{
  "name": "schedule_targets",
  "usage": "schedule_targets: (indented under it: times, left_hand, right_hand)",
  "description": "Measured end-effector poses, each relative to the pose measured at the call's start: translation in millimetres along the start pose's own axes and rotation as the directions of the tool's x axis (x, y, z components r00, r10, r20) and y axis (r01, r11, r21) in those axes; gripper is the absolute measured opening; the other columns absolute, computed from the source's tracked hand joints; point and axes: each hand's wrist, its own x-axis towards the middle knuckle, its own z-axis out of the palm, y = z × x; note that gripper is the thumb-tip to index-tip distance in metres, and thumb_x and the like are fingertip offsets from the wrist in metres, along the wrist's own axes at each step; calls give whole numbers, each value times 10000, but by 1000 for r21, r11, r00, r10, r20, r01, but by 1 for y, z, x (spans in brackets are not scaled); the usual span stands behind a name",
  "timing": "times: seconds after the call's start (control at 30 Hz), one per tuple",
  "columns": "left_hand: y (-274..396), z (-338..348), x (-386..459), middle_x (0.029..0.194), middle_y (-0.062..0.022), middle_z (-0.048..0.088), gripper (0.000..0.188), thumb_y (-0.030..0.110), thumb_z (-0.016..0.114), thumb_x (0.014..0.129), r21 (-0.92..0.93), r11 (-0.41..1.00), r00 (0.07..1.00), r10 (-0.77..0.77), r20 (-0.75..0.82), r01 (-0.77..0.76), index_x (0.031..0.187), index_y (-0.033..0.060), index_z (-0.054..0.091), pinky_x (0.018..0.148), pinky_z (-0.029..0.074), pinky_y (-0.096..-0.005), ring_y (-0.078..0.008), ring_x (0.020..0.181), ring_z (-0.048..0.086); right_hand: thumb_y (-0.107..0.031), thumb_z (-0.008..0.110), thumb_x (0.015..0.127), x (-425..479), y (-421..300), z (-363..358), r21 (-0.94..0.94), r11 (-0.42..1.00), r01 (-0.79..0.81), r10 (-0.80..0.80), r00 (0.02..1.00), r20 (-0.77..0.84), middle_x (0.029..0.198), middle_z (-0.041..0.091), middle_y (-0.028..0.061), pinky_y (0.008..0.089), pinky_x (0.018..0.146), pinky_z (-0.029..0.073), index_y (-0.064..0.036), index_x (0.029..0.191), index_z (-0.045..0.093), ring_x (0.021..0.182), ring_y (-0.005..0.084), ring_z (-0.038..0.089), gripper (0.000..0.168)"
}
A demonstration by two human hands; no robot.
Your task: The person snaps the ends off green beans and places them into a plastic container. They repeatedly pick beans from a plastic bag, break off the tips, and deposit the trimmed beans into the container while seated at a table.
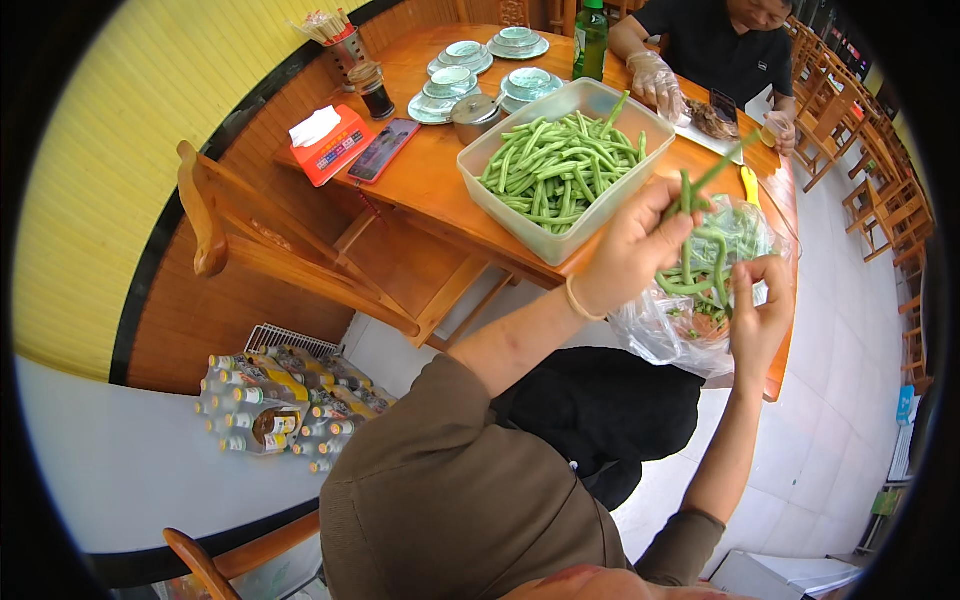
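Observation:
My left hand is closed around several green beans that stick out past the fingers, beside the right wall of a plastic tub heaped with green beans. Lower right, my right hand pinches thumb and finger together by the end of a bean; whether it grips that end is hard to tell. Beneath both hands lies a clear plastic bag on the table's corner, with more beans and small green scraps in and on it.
Across the table a person in a glove sits by a tray of meat. A yellow-handled tool, green bottle, stacked dishes, metal pot, phone and tissue box surround the tub. A wooden chair stands left.

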Motion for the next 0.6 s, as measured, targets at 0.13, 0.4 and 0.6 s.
schedule_targets:
  times: [0.13, 0.4, 0.6]
  left_hand:
    - [21, -16, 18, 1047, 18, 560, 206, 111, 498, 1050, -119, 992, 999, 47, -12, -48, 1229, 50, 578, 496, 246, -154, 2, 583, 331]
    - [24, -47, 39, 1055, 12, 557, 232, 95, 501, 1043, -288, 938, 979, 163, -124, -193, 1254, 44, 580, 478, 256, -137, -4, 641, 343]
    - [18, -38, 31, 1061, -15, 532, 215, 76, 480, 1048, -372, 926, 998, 50, -48, -64, 1237, 21, 566, 478, 256, -153, -6, 610, 315]
  right_hand:
    - [-98, 719, 831, -5, -8, -17, 143, 989, -33, -27, 917, 398, 762, 544, 42, 338, 852, 392, -42, 741, 589, 805, 208, 511, 167]
    - [-149, 721, 863, 3, 10, -35, 82, 976, -203, 145, 882, 449, 771, 574, 62, 335, 782, 428, -11, 755, 610, 782, 204, 538, 206]
    - [-233, 623, 995, 0, 28, -24, 178, 930, -321, 222, 878, 425, 944, 671, 104, 331, 815, 495, 29, 942, 681, 878, 203, 632, 273]
